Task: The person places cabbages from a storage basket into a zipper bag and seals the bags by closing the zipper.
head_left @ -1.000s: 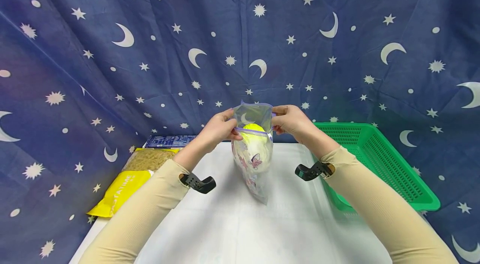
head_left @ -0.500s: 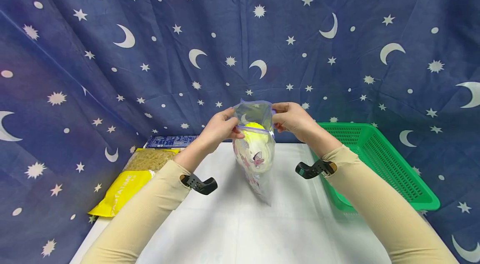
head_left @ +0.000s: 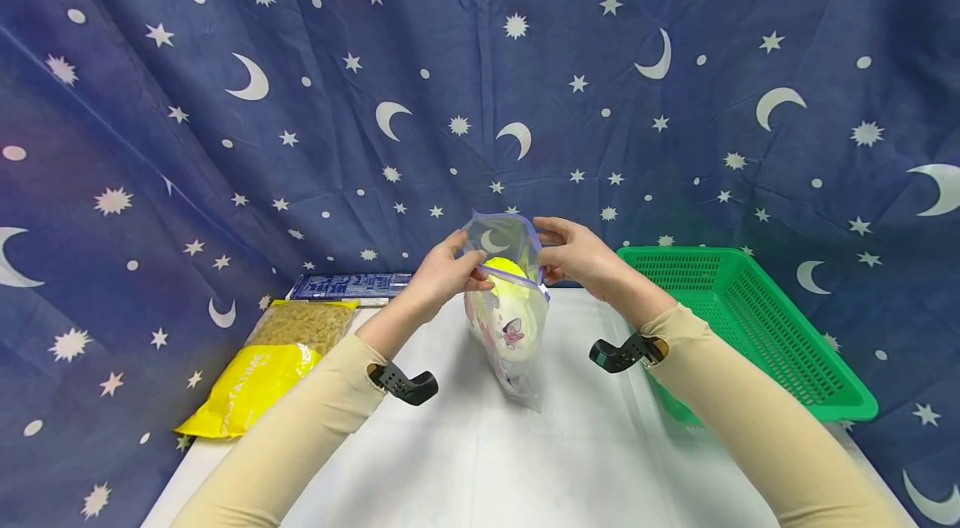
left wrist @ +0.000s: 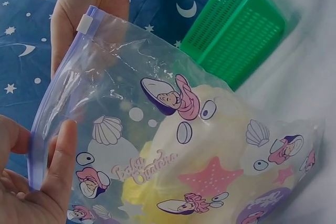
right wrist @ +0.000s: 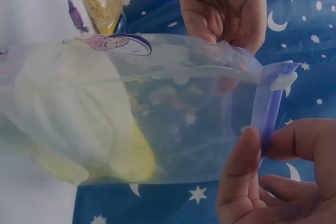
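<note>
A clear slider zip bag [head_left: 517, 382] with a purple rim and cartoon oyster prints hangs over the white table, its mouth spread. Inside lies a soft-looking white and yellow thing [head_left: 506, 267]; its kind cannot be told through the plastic. My left hand [head_left: 446, 271] pinches the left side of the rim between thumb and fingers. On the opposite side, my right hand [head_left: 576, 259] pinches the rim too. A white slider [left wrist: 85, 24] sits at one end of the zip in the left wrist view. The bag's lower corner is near the tabletop; contact cannot be told.
A green slotted plastic basket [head_left: 817, 336] stands at the right of the white table [head_left: 517, 474]. At the left lies a yellow pasta bag [head_left: 258, 378], with a flat blue packet [head_left: 348, 286] behind it. A dark blue star-and-moon curtain [head_left: 480, 53] hangs behind.
Both hands have come down slightly with the bag's rim and shifted a little left. The bag's mouth is tilted more, its right side lower. Both hands still hold the rim.
</note>
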